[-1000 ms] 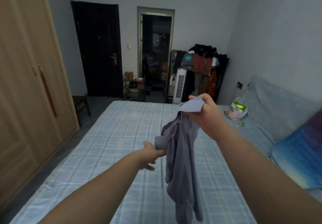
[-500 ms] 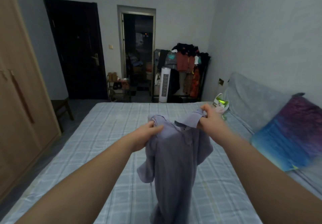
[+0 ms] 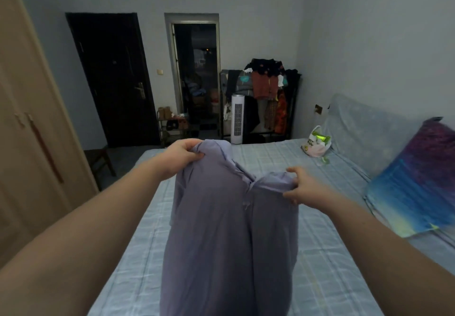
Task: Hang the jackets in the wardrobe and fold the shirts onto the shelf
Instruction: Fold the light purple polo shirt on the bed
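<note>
**Shirt held up by both shoulders over the bed**

The lilac shirt [image 3: 229, 229] is held hanging above the checked bed [image 3: 320, 266], collar upward. One shoulder is pinched by the left hand [image 3: 183, 154], the other by the right hand [image 3: 304, 187], fingers curled into the cloth. Judged purpose: the shirt is spread flat for folding. The wardrobe [image 3: 27, 128] stands closed at left.
</note>
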